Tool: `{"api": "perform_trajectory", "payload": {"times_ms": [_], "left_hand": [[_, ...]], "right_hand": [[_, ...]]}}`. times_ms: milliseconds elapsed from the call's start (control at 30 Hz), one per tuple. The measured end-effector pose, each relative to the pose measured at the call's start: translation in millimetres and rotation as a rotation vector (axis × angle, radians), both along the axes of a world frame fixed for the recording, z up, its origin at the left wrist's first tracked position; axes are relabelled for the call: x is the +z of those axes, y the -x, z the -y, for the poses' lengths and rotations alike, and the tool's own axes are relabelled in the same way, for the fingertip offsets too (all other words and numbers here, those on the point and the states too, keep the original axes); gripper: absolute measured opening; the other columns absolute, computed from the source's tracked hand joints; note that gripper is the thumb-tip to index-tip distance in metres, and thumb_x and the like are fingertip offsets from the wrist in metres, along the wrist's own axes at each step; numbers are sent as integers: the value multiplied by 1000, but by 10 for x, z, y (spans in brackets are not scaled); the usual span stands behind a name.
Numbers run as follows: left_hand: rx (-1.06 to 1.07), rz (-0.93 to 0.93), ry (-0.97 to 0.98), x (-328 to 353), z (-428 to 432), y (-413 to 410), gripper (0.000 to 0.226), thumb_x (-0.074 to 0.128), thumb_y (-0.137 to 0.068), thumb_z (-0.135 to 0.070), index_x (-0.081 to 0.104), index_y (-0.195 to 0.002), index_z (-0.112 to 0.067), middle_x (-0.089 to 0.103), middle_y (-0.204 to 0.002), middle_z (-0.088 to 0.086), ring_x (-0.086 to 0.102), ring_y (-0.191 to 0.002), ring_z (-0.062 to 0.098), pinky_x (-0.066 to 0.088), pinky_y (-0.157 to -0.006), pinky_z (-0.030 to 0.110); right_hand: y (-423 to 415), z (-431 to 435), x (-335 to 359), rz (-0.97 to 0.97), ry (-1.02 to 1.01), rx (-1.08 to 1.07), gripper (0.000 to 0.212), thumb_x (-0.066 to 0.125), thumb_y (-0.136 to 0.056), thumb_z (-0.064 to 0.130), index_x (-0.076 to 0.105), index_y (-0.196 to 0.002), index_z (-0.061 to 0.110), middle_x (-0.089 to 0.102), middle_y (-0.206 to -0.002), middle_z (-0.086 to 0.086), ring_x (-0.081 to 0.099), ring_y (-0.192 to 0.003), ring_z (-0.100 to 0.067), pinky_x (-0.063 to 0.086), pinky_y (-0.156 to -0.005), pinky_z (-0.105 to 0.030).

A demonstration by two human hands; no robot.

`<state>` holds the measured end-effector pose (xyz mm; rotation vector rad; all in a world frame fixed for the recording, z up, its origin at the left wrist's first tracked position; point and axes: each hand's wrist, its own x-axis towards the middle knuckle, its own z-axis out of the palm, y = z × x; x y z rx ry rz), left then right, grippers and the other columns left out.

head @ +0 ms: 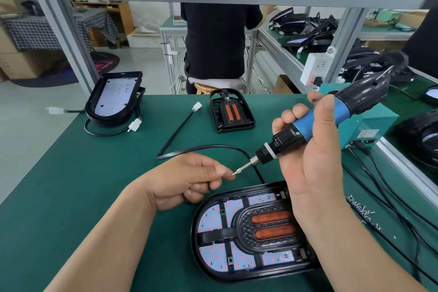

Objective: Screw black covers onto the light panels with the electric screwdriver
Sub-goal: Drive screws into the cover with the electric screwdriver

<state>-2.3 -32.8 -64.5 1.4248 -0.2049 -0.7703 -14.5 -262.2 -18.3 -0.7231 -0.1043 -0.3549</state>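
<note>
Right hand (315,149) grips electric screwdriver (308,128), bit tilted down-left; left hand (189,180) fingers (222,169) pinch screw (234,173) at tip, above light panel (251,232) on green worktop (94,173).

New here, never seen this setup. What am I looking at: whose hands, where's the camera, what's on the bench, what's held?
There is no robot here: a person works with bare hands, and the single picture comes from a wide-angle camera on their head, looking down at a green bench.

The right hand grips an electric screwdriver, tilted down to the left. The left hand pinches what looks like a small screw at the tip of its bit.

Right in front lies a light panel with a black cover set on it. Farther back are a spare cover and, to the left, bare panels with cables. Loose screws lie to the right.
</note>
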Motion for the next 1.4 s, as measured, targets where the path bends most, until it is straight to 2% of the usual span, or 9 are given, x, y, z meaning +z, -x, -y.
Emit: {"api": "perform_trajectory", "payload": {"times_ms": [133, 200, 267, 433, 800, 933, 1067, 1267, 1400], "left_hand": [[-156, 21, -128, 48, -81, 25, 39, 79, -85, -31, 78, -112, -3, 55, -67, -8, 28, -52, 3, 21, -45, 15], [-181, 40, -172, 65, -89, 35, 34, 79, -83, -27, 80, -110, -6, 59, -69, -4, 29, -51, 5, 21, -45, 16], [-172, 44, -199, 75, -79, 45, 28, 78, -84, -24, 82, -107, -8, 53, -64, -4, 28, -50, 5, 23, -44, 15], [-151, 30, -220, 86, -46, 57, 24, 76, -85, -23, 81, -103, -7, 42, -55, -12, 24, -50, 5, 23, -44, 15], [-163, 39, -193, 96, -46, 61, 11, 75, -87, -23, 82, -89, -15, 41, -52, -11, 26, -47, 3, 24, -43, 14], [-157, 72, -214, 88, -47, 64, 13, 76, -86, -24, 83, -90, -15, 48, -59, -4, 29, -47, 5, 25, -43, 15], [-146, 83, -218, 75, -39, 63, 17, 76, -86, -23, 84, -97, -12, 59, -67, -2, 31, -49, 6, 25, -43, 15], [-159, 138, -254, 87, -27, 73, 10, 77, -89, -24, 82, -90, -16, 57, -71, 0, 32, -56, 11, 23, -46, 20], [-139, 179, -296, 97, -7, 83, 9, 78, -86, -24, 73, -90, -18, 47, -86, 11, 27, -70, 22, 19, -51, 28]], "right_hand": [[88, -91, 66, 70, 86, 108, 21, 58, -106, 33, 56, -121, 18, 53, -84, 1, 53, -76, -14, 49, -81, -32], [140, -146, 85, 106, 141, 156, 18, 56, -105, 29, 56, -120, 17, 52, -81, 0, 52, -73, -15, 49, -79, -31], [179, -197, 84, 133, 187, 197, 17, 57, -105, 25, 55, -119, 16, 51, -79, -1, 51, -71, -16, 49, -76, -31], [231, -276, 64, 173, 301, 225, 26, 65, -94, 24, 58, -117, 14, 52, -77, -2, 49, -71, -20, 48, -75, -34], [238, -301, 57, 194, 357, 241, 30, 63, -92, 25, 55, -118, 12, 52, -76, -2, 48, -72, -21, 47, -75, -35], [238, -311, 37, 221, 404, 269, 34, 74, -93, 28, 56, -117, 13, 54, -77, -1, 50, -72, -22, 46, -79, -38], [237, -319, 30, 289, 489, 286, 37, 80, -89, 52, 64, -109, 24, 57, -80, 0, 52, -75, -24, 41, -84, -49], [255, -333, -10, 381, 579, 423, 47, 80, -93, 46, 60, -127, 21, 59, -82, 1, 50, -72, -28, 37, -69, -58], [286, -363, -40, 386, 597, 510, 39, 83, -92, 42, 63, -121, 24, 60, -87, 4, 51, -72, -27, 40, -66, -56]]}}
